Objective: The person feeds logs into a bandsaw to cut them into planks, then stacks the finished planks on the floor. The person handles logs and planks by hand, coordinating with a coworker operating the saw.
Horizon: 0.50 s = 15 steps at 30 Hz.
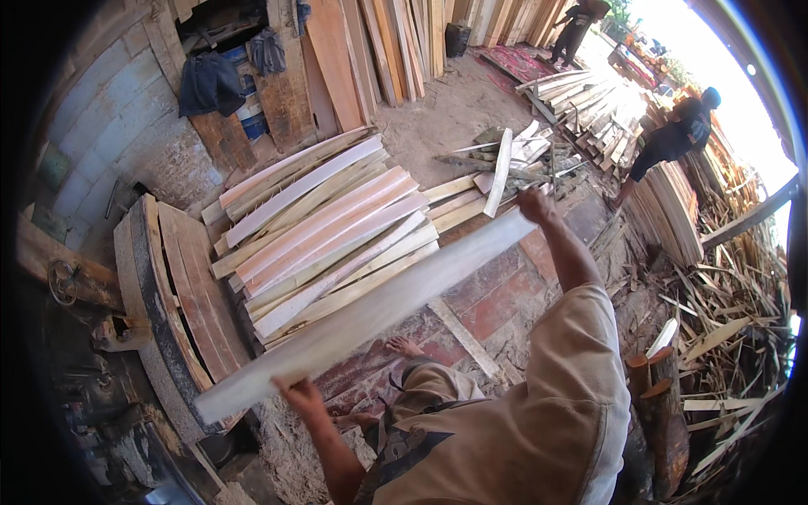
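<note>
A long pale wooden board (370,316) hangs slantwise in front of me, its left end low and its right end farther off. My left hand (300,398) is closed on the board's near edge, a short way in from its left end; the fingers beneath it are hidden. Around the far right end my right hand (536,204) is closed, with that arm stretched out. Just beyond the board lies a stack of sawn planks (328,227), some pinkish and some pale yellow. The board's left end overlaps the edge of a wooden bench (198,286) in the picture.
Scrap wood (715,337) is heaped at the right beside several logs (669,412). Tall boards (379,50) lean at the back. Two people are farther off at the upper right, one near a plank stack (665,202). Sawdust (290,446) covers the floor by my feet.
</note>
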Tool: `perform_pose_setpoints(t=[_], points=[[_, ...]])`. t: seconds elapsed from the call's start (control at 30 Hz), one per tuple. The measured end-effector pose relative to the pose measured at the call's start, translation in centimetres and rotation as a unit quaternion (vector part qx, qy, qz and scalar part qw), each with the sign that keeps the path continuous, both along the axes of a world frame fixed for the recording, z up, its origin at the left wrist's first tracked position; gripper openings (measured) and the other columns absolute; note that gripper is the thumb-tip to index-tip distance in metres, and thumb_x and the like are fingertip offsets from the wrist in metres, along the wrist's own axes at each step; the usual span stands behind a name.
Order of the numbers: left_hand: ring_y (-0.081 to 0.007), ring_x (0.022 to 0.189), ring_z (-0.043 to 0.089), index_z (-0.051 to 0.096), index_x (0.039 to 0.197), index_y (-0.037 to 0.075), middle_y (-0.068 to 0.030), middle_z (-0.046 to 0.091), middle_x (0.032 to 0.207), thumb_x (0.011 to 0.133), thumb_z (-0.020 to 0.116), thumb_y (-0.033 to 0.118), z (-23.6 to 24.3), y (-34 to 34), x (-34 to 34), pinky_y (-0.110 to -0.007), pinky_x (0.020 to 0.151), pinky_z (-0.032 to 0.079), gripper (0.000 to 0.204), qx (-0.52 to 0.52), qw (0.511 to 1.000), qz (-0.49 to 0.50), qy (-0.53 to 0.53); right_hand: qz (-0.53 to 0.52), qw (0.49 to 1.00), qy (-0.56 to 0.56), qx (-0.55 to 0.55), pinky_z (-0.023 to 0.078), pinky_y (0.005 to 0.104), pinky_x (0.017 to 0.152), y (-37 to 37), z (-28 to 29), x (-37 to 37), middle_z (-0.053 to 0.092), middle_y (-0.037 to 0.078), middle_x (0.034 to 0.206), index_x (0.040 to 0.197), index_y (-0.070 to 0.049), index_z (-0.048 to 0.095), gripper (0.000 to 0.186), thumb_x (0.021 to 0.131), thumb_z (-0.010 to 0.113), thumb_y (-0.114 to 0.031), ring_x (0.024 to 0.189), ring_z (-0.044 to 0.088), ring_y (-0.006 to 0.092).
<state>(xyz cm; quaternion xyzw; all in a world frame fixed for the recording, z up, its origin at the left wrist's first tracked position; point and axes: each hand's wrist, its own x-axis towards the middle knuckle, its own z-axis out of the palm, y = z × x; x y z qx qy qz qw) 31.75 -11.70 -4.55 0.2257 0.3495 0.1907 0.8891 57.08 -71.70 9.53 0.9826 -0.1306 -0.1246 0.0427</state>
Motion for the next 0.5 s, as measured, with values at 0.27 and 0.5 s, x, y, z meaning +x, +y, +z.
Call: perform_pose_setpoints(t=[0.27, 0.5], points=[[-0.0267, 0.116, 0.051, 0.007, 0.145, 0.009, -0.0261, 0.050, 0.126, 0.087, 0.061, 0.037, 3.6, -19.3, 9.5, -0.033, 0.092, 0.042, 0.084, 0.243, 0.784, -0.570, -0.028, 0.059, 0.974, -0.010, 0.220, 0.046, 0.0472, 0.087, 12.0, -14.4, 1.5, 0.058, 0.026, 0.111, 0.128, -0.016, 0.048, 0.060, 0.085, 0.049, -0.058, 0.102, 0.057, 0.0400], [-0.0243, 0.091, 0.064, 0.042, 0.134, 0.007, -0.0184, 0.064, 0.107, 0.087, 0.060, 0.037, -1.6, 6.9, -17.6, -0.033, 0.079, 0.049, 0.059, 0.394, 0.777, -0.236, 0.431, 0.569, 0.663, 0.394, 0.286, 0.041, 0.0424, 0.094, 39.2, -29.1, -19.2, 0.059, 0.009, 0.119, 0.119, -0.020, 0.059, 0.044, 0.090, 0.042, -0.049, 0.107, 0.056, 0.0313]])
